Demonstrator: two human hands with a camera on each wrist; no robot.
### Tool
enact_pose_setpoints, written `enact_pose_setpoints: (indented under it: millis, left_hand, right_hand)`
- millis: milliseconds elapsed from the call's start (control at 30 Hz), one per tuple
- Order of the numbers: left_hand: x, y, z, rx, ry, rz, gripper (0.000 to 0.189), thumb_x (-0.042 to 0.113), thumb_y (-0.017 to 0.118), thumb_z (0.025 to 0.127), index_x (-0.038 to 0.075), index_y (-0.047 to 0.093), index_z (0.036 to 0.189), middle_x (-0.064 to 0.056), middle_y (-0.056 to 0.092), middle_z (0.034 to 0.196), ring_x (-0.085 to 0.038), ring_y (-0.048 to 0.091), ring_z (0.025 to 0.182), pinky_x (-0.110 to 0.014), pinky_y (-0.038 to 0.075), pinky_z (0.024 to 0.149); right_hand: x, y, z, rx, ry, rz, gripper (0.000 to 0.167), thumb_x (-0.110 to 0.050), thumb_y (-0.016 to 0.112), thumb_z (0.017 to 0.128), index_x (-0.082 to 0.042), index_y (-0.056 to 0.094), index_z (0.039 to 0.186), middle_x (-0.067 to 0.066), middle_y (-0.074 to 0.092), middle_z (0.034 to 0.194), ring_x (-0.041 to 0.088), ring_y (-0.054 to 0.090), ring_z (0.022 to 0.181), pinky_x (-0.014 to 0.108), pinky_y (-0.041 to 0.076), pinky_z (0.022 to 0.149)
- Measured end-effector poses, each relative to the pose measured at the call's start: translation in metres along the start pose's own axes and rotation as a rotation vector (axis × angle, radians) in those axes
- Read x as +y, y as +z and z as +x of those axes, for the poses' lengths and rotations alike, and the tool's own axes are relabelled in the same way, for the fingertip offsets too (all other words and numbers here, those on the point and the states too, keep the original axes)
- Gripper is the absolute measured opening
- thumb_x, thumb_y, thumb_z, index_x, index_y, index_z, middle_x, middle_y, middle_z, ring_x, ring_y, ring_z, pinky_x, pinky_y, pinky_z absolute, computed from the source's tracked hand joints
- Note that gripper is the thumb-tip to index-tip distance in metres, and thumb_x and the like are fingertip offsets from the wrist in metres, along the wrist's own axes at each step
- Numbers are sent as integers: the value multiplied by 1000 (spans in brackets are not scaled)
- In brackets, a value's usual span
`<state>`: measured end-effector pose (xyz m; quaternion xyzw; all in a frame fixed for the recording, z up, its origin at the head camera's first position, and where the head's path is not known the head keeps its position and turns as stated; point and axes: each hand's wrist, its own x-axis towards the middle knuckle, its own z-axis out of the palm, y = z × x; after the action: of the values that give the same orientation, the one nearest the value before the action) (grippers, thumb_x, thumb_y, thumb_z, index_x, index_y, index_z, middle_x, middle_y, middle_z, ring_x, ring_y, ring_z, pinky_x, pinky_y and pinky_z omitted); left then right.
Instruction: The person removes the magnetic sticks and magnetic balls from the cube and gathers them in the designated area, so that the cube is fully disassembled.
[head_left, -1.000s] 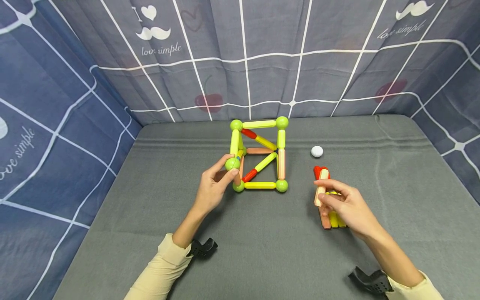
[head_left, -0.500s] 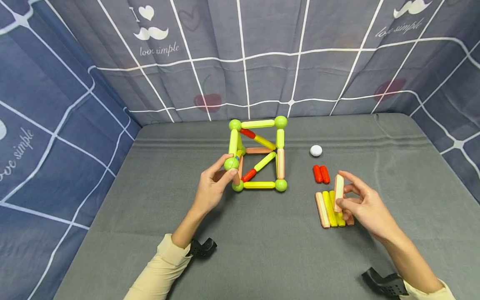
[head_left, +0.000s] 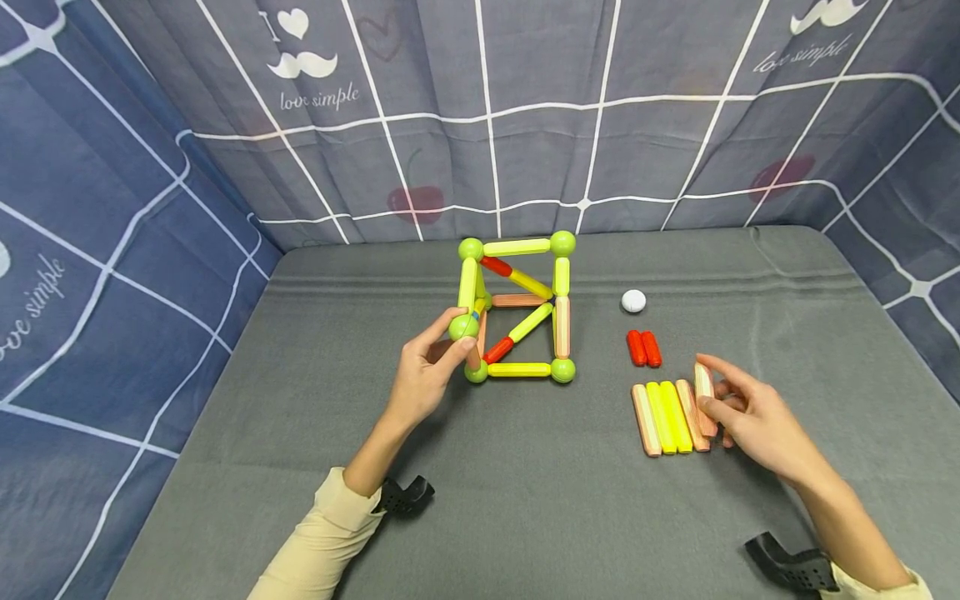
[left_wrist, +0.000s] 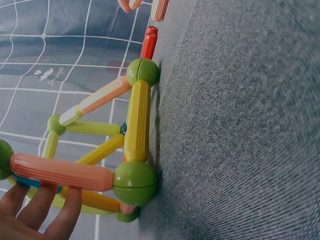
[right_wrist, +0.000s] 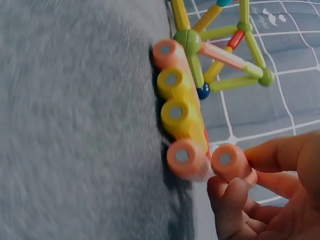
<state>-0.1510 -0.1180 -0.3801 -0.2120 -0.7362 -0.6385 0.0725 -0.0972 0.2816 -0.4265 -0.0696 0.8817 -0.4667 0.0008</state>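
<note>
A cube-like frame of magnetic rods and green balls stands at the middle of the table. My left hand pinches the green ball at its near upper left corner. In the left wrist view, its fingers lie along an orange rod of the frame. My right hand pinches an orange magnetic rod between thumb and fingertips, at the right end of a row. That row holds two yellow rods between two orange rods. In the right wrist view, the held rod's magnet end faces the camera.
Two short red rods lie beyond the row, and a white ball sits farther back. A patterned curtain hangs behind and to both sides of the grey tabletop.
My right hand has carried the orange rod rightward across the row and lowered it at the right end. The left hand has stayed on the frame's ball.
</note>
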Motion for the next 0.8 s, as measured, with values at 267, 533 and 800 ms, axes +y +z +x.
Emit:
enact_pose_setpoints:
  millis: [267,533,800]
  left_hand:
    - [-7,-1,0,1,-6,11,37,-9,57,95,-14,52,131,-29,61,111,-52,62,86,-25,47,65]
    - [-30,-2,1,12,-10,24,38,-3,60,96,-8,53,134,-23,62,114,-43,65,84,-24,44,59]
    - [-32,-3,0,12,8,29,36,4,62,97,-1,57,133,-18,64,112,-40,65,83,-33,47,59]
  right_hand:
    - [7,-6,2,-97,13,-120,54,1,59,93,6,40,144,14,58,95,10,52,56,28,46,47]
    - [6,-5,2,-130,48,-186,59,-5,63,93,7,36,144,12,58,95,9,53,56,28,44,49]
    - [5,-5,2,-114,42,-205,50,-8,61,95,9,42,139,10,59,94,8,52,56,27,43,49]
